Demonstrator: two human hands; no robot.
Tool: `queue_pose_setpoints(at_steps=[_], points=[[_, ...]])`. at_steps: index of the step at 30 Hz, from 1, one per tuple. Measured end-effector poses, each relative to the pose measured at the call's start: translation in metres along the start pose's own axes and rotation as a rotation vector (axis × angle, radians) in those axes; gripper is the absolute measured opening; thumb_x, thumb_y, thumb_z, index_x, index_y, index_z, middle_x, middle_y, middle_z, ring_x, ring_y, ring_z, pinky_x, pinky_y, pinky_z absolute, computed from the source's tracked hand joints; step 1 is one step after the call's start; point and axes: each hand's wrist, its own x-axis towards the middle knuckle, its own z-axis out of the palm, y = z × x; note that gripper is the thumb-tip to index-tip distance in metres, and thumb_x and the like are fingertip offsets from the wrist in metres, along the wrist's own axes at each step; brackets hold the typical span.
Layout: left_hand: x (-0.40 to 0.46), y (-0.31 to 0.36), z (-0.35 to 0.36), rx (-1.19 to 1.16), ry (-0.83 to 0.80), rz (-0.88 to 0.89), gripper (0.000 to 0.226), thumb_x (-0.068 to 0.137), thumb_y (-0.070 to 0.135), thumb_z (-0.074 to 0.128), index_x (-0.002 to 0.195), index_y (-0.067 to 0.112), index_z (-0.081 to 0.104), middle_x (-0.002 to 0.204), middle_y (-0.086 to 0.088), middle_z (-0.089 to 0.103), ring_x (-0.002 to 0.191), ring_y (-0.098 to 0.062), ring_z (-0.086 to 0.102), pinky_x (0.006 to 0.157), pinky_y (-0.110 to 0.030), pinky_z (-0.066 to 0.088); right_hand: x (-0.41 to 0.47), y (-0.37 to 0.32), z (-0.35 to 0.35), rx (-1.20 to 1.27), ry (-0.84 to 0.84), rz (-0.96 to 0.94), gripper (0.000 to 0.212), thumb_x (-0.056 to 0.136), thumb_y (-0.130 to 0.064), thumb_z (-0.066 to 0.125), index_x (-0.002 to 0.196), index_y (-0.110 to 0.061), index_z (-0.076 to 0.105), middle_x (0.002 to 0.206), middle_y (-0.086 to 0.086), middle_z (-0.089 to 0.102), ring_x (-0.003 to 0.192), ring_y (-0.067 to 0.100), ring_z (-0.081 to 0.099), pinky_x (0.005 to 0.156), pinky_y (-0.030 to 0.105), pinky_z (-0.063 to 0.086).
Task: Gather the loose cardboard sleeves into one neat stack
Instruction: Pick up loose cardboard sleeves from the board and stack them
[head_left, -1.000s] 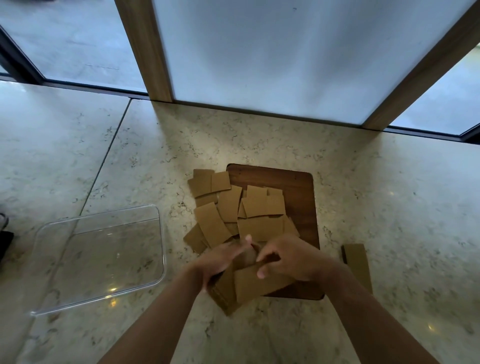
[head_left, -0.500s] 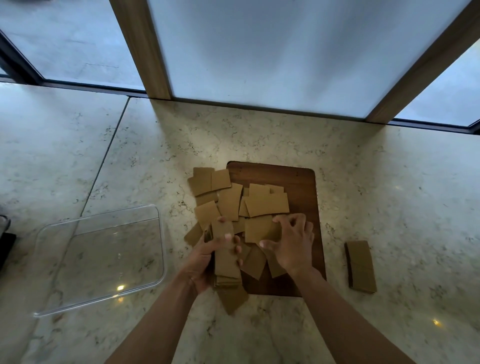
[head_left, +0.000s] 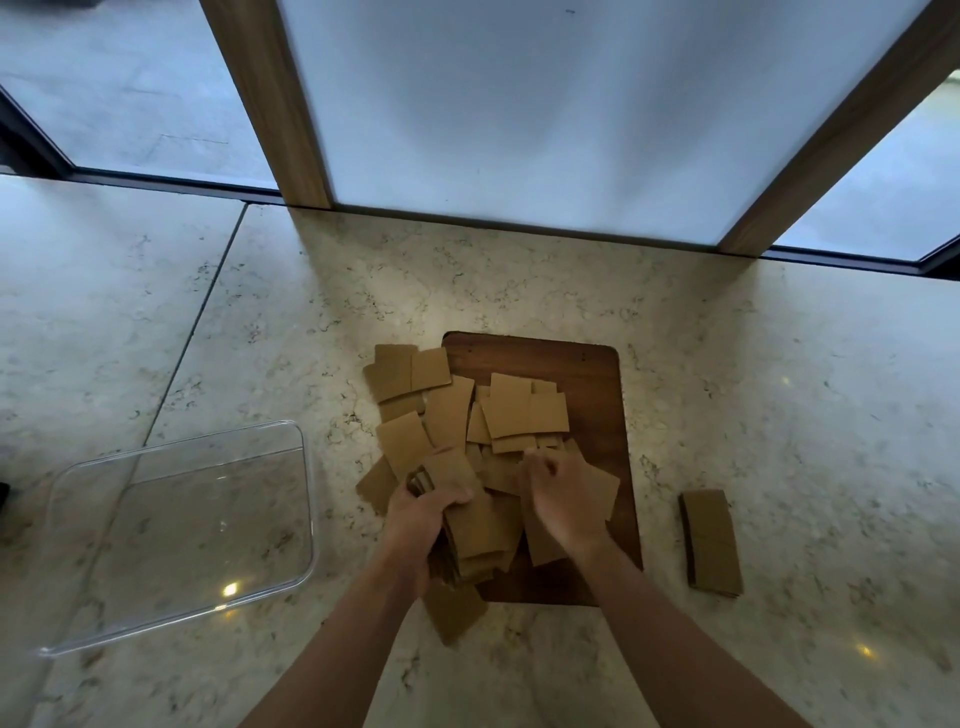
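Several flat brown cardboard sleeves (head_left: 511, 413) lie scattered over the left half of a dark wooden board (head_left: 592, 379) and spill onto the counter. My left hand (head_left: 418, 512) grips a bundle of sleeves (head_left: 480, 530) held together at the board's near left corner. My right hand (head_left: 563, 496) rests on the loose sleeves just right of that bundle, fingers curled on one sleeve; the grip itself is hidden. One sleeve (head_left: 454, 608) lies on the counter under my left wrist. A small neat stack of sleeves (head_left: 711, 540) sits on the counter right of the board.
An empty clear plastic tray (head_left: 176, 530) stands on the marble counter (head_left: 260, 338) at the left. A frosted panel between wooden posts (head_left: 270, 104) closes the far edge.
My left hand has kept the bundle and turned it slightly flatter. My right hand has slid from the pile's middle toward the bundle, pulling sleeves nearer.
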Motion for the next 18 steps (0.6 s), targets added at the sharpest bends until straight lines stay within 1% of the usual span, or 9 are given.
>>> queue_pose_setpoints(at_steps=[1,2,3,5,7,9,11,14,18], points=[[0.0,0.001,-0.007,-0.074,-0.063,-0.013,0.05,0.086,0.002,0.073,0.135,0.007,0.061,0.121,-0.03,0.072,0.104,-0.044,0.074,0.074,-0.05,0.065,0.016,-0.001,-0.007,-0.104,0.138,-0.034,0.034,0.104,-0.043,0.047,0.09,-0.021,0.068,0.087,-0.001,0.064,0.084,0.017,0.064,0.07,0.027,0.047],[-0.002,0.002,-0.014,-0.12,-0.107,-0.013,0.051,0.084,-0.001,0.071,0.134,0.001,0.061,0.122,-0.035,0.071,0.099,-0.045,0.076,0.075,-0.05,0.064,0.03,-0.004,-0.013,-0.221,0.212,-0.087,0.026,0.103,-0.039,0.051,0.105,-0.021,0.068,0.102,0.003,0.061,0.099,0.02,0.06,0.081,0.03,0.048],[-0.004,0.004,-0.02,-0.141,-0.126,-0.002,0.052,0.081,-0.002,0.071,0.132,-0.001,0.062,0.119,-0.035,0.072,0.092,-0.042,0.077,0.072,-0.049,0.064,0.046,-0.008,-0.017,-0.349,0.21,-0.159,0.029,0.1,-0.037,0.055,0.123,-0.022,0.064,0.118,0.007,0.057,0.112,0.023,0.053,0.095,0.035,0.045],[-0.005,0.007,-0.028,-0.143,-0.126,0.044,0.052,0.08,0.001,0.075,0.13,0.005,0.061,0.101,-0.027,0.075,0.078,-0.036,0.076,0.066,-0.047,0.064,0.076,-0.02,-0.023,-0.552,0.05,-0.293,0.055,0.095,-0.036,0.064,0.147,-0.03,0.048,0.144,0.009,0.044,0.133,0.031,0.039,0.111,0.045,0.034],[-0.005,0.012,-0.029,-0.144,-0.152,0.1,0.054,0.081,0.014,0.081,0.131,0.017,0.062,0.095,-0.021,0.073,0.075,-0.032,0.073,0.064,-0.047,0.063,0.098,-0.029,-0.029,-0.643,-0.123,-0.327,0.07,0.09,-0.039,0.07,0.152,-0.036,0.039,0.153,0.004,0.038,0.14,0.035,0.031,0.115,0.053,0.027],[-0.004,0.017,-0.029,-0.171,-0.171,0.102,0.06,0.078,0.029,0.088,0.132,0.023,0.062,0.1,-0.022,0.07,0.077,-0.033,0.073,0.066,-0.048,0.064,0.112,-0.028,-0.039,-0.693,-0.143,-0.314,0.071,0.084,-0.044,0.073,0.149,-0.036,0.044,0.146,0.005,0.047,0.135,0.035,0.036,0.113,0.052,0.029],[0.0,0.021,-0.027,-0.189,-0.171,0.085,0.065,0.08,0.038,0.087,0.136,0.019,0.058,0.107,-0.025,0.069,0.081,-0.035,0.074,0.07,-0.051,0.064,0.116,-0.023,-0.049,-0.677,-0.02,-0.293,0.06,0.081,-0.046,0.075,0.137,-0.032,0.058,0.134,0.006,0.054,0.127,0.033,0.044,0.107,0.048,0.036],[0.006,0.023,-0.013,-0.2,-0.1,0.081,0.067,0.08,0.041,0.085,0.135,0.015,0.057,0.106,-0.023,0.073,0.082,-0.035,0.076,0.073,-0.051,0.065,0.106,-0.007,-0.064,-0.444,0.169,-0.231,0.038,0.086,-0.036,0.076,0.119,-0.017,0.071,0.12,0.01,0.064,0.113,0.028,0.059,0.093,0.035,0.046],[0.011,0.024,0.009,-0.119,-0.048,0.066,0.066,0.07,0.047,0.089,0.123,0.015,0.066,0.095,-0.019,0.08,0.076,-0.033,0.079,0.065,-0.045,0.065,0.082,0.02,-0.078,-0.213,0.405,-0.191,0.027,0.095,-0.022,0.067,0.116,-0.005,0.074,0.112,0.016,0.076,0.102,0.031,0.07,0.08,0.026,0.043]])
